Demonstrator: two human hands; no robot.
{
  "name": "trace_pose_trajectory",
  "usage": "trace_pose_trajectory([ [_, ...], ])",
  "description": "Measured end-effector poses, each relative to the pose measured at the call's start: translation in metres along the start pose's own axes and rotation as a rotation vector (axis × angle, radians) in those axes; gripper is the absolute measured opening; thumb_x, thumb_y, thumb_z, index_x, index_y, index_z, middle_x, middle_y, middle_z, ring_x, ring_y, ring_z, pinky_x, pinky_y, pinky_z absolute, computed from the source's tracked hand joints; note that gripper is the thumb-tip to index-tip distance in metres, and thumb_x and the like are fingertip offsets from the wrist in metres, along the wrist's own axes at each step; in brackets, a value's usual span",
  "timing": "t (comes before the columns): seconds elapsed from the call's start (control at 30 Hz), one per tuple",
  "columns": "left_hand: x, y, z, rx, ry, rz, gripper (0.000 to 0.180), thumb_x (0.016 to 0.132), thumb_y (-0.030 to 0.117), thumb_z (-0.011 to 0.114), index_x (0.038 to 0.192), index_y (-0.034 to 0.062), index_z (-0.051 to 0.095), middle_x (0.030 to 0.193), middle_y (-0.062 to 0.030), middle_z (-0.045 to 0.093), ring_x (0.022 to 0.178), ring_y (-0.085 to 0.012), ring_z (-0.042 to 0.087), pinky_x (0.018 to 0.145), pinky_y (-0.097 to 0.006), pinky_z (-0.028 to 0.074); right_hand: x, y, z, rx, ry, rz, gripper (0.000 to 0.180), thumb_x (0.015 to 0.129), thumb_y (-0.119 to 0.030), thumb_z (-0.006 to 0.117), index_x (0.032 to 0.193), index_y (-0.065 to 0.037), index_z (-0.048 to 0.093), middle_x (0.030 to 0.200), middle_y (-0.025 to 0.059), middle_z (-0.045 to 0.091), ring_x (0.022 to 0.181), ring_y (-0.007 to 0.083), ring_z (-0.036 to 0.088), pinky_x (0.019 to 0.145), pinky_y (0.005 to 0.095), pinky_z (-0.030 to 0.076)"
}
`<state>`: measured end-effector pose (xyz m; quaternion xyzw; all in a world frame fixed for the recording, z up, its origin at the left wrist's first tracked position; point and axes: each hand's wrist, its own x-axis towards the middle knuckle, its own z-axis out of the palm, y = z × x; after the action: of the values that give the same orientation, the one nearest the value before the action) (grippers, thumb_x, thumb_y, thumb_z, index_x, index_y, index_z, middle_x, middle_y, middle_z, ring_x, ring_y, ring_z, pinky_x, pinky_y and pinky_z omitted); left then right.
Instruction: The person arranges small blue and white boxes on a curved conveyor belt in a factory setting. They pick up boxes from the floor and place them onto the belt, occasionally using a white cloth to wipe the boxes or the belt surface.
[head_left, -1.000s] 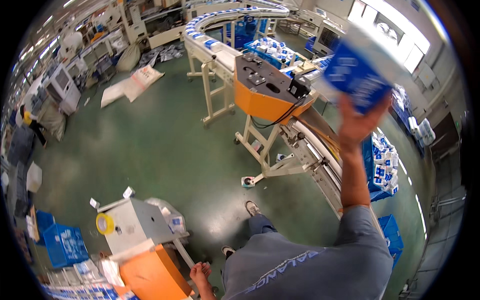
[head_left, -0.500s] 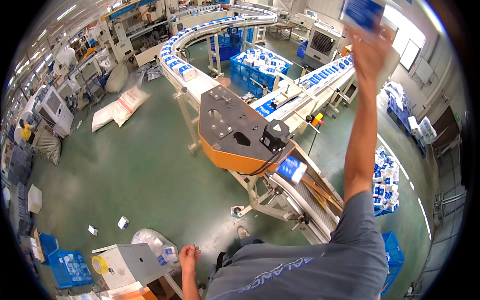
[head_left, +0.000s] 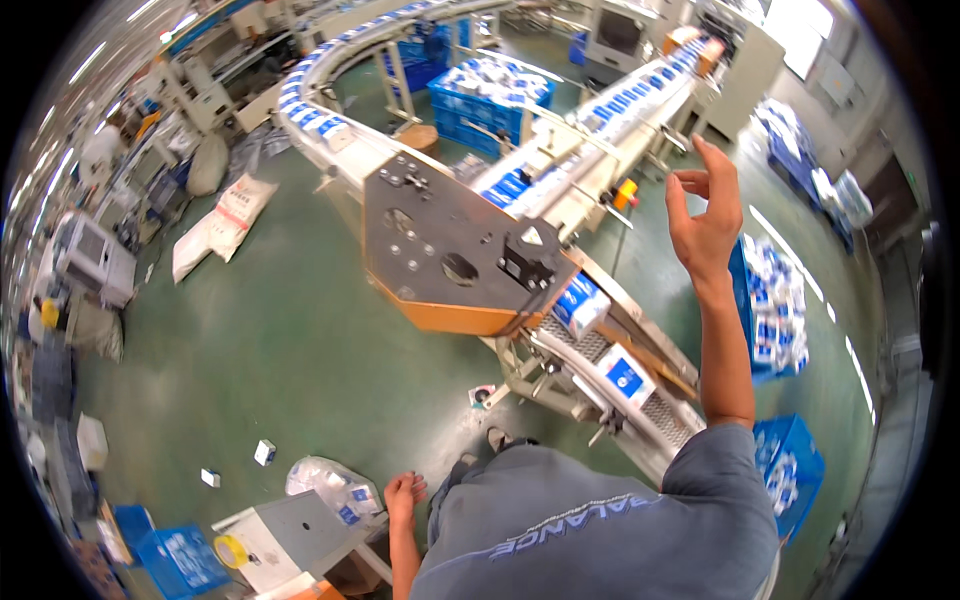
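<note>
We raise our right hand [head_left: 705, 215] at 2 o'clock, fingers spread, empty, above the conveyor [head_left: 610, 375]; our left hand [head_left: 403, 495] hangs loosely curled, empty, at 7 o'clock.

Two blue-and-white boxes [head_left: 600, 340] lie on the near conveyor belt, just right of the orange-edged machine plate, one half under it. More of the same boxes [head_left: 640, 95] ride in a line along the far belt, and another row [head_left: 310, 110] follows the curved belt at far left. Blue crates [head_left: 490, 85] heaped with these packs stand between the belts; others [head_left: 775, 300] sit at right. A white sack [head_left: 225, 220] lies on the green floor, left.
</note>
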<state>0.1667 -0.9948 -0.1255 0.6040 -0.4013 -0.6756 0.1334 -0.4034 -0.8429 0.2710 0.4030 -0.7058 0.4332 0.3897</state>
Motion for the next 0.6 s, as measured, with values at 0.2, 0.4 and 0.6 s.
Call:
trace_pose_trajectory([
  [0.2,0.038,0.03,0.019,0.146,-0.205,0.032,0.03,0.107,0.027,0.064,0.122,0.0012,0.067,0.111,-0.0131,0.075,0.093,-0.0229,0.075,0.075,-0.034,0.061,-0.149,0.018,-0.115,-0.336,-0.223,0.405,0.04,0.09,-0.007,0.074,0.13,-0.006,0.069,0.119,0.013,0.072,0.085,0.0218,0.075,0.078,0.0339,0.059],
  [0.4,0.043,0.002,0.032,0.386,-0.391,-0.019,0.03,0.107,0.026,0.064,0.125,0.0023,0.067,0.109,-0.0108,0.075,0.09,-0.0209,0.073,0.073,-0.034,0.062,-0.332,-0.009,-0.326,-0.673,-0.257,1.029,0.033,0.092,-0.021,0.074,0.121,-0.005,0.075,0.116,0.0129,0.078,0.099,0.0264,0.077,0.089,0.0377,0.058],
  [0.6,0.005,-0.022,0.106,0.57,-0.592,0.0,0.025,0.106,0.025,0.067,0.12,0.0039,0.069,0.108,-0.0101,0.076,0.091,-0.0201,0.073,0.075,-0.033,0.061,-0.452,-0.057,-0.59,-1.032,0.111,1.265,0.037,0.089,-0.025,0.072,0.118,-0.002,0.077,0.109,0.018,0.08,0.101,0.0305,0.077,0.092,0.0381,0.057],
])
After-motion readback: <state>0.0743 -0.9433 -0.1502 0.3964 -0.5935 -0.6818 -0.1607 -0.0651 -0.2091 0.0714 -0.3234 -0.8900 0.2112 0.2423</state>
